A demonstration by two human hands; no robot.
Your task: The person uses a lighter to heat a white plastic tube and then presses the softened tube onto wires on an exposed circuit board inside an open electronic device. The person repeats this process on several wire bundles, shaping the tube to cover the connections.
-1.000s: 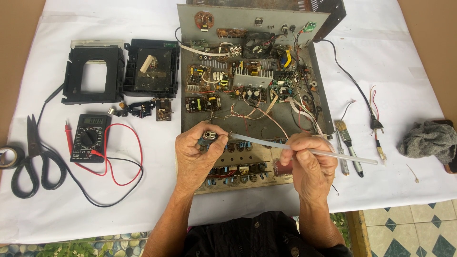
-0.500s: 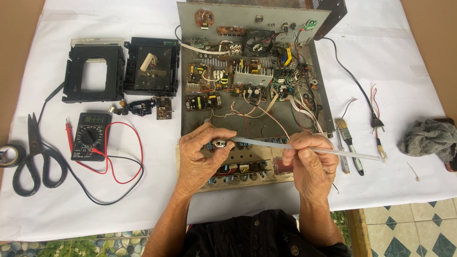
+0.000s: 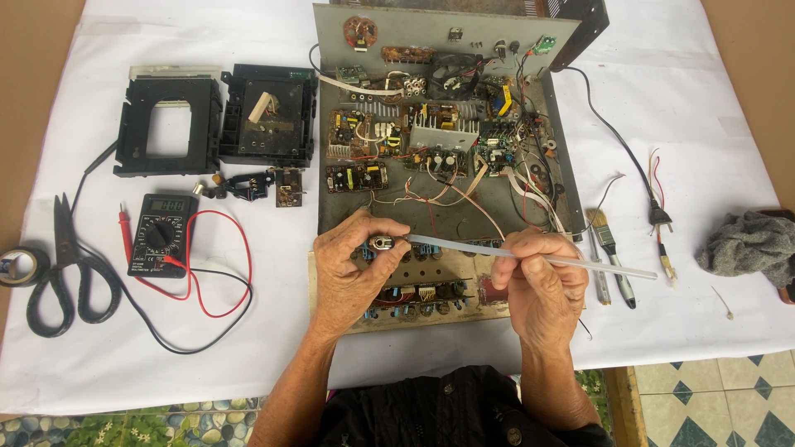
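Right now I am pinching a small round metal part [image 3: 381,242] in my left hand [image 3: 352,269], fingers curled over the open chassis [image 3: 556,141] near the white tabletop's [image 3: 704,108] front edge. My right hand [image 3: 538,281] is gripping one clear stick [image 3: 530,257], its tip touching that part. One multimeter [image 3: 157,234] and one pair of scissors [image 3: 62,265] are lying toward the left edge.

multimeter [image 3: 159,235] | left of chassis | black, small grey rectangular screen, apparently lit | no packages seen

Bright, even daylight — soft shadows; sharp focus; slight edge distortion
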